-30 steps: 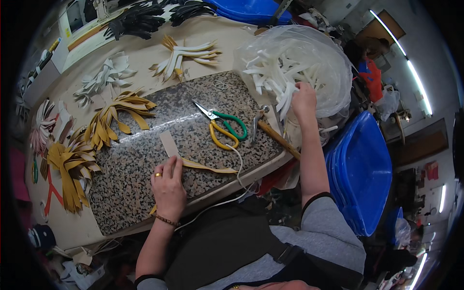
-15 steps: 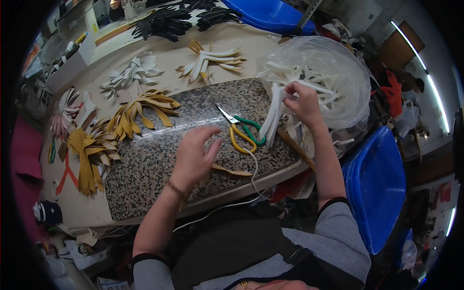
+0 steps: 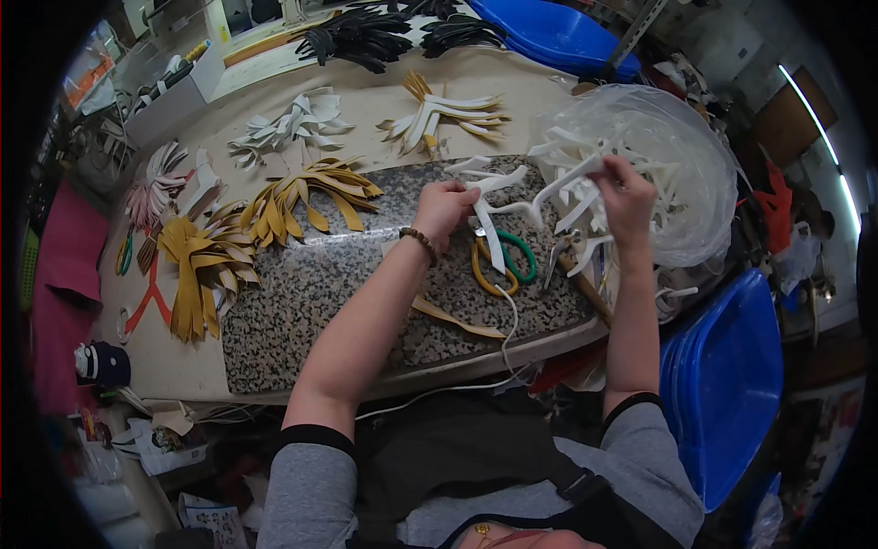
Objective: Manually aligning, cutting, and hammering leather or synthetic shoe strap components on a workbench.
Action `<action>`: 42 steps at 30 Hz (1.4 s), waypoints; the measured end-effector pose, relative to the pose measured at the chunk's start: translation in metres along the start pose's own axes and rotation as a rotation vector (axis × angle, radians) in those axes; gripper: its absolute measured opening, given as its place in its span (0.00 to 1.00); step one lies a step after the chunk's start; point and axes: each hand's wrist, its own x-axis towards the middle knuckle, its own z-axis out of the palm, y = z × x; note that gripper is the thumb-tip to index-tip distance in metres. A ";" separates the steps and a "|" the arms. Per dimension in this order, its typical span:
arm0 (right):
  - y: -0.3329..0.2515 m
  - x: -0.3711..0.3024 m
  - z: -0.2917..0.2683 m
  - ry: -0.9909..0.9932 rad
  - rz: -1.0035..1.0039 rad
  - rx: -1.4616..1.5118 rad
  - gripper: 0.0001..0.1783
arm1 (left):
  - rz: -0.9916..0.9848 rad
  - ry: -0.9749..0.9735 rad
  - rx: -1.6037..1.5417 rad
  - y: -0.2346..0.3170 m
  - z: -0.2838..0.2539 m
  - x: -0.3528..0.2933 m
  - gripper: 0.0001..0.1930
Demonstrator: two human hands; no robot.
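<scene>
My left hand (image 3: 444, 214) is closed over the dark speckled stone slab (image 3: 302, 316), pinching a white strip (image 3: 490, 236) that hangs toward me. My right hand (image 3: 627, 194), at the edge of a clear plastic bag (image 3: 709, 197), grips a forked white strip (image 3: 569, 176) reaching left. Other white strips lie between my hands, partly overlapping. Below them are scissors (image 3: 524, 259) with one green and one yellow handle, their blades mostly hidden by my left hand and the strip. A thin tan strip (image 3: 457, 318) lies nearer me on the slab.
Bundles of mustard strips (image 3: 187, 288), pale strips (image 3: 297, 121) and black strips (image 3: 355, 38) lie around the slab. A wooden handle (image 3: 590, 297) is by its right edge. Blue tubs (image 3: 732, 384) stand at the right. A white cord (image 3: 430, 395) runs along the front edge.
My left hand has moved right and away from me, from open to pinching a white strip. The strips that hung together from my right hand are now spread apart between both hands.
</scene>
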 end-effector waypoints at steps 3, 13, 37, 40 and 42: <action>0.015 0.026 -0.049 0.366 0.318 -0.089 0.17 | 0.012 -0.018 0.078 0.001 0.018 0.015 0.07; -0.023 -0.012 -0.040 -0.004 0.504 0.537 0.17 | 0.333 0.114 1.546 0.030 0.077 -0.002 0.15; -0.168 -0.044 0.067 -0.357 -0.649 0.006 0.15 | -0.032 -0.196 0.036 0.038 -0.051 -0.140 0.14; -0.171 -0.055 0.073 -0.424 -0.591 -0.002 0.14 | -0.032 -0.185 -0.012 0.026 -0.058 -0.146 0.14; -0.175 -0.059 0.077 -0.431 -0.580 0.004 0.12 | -0.033 -0.195 0.007 0.017 -0.064 -0.146 0.14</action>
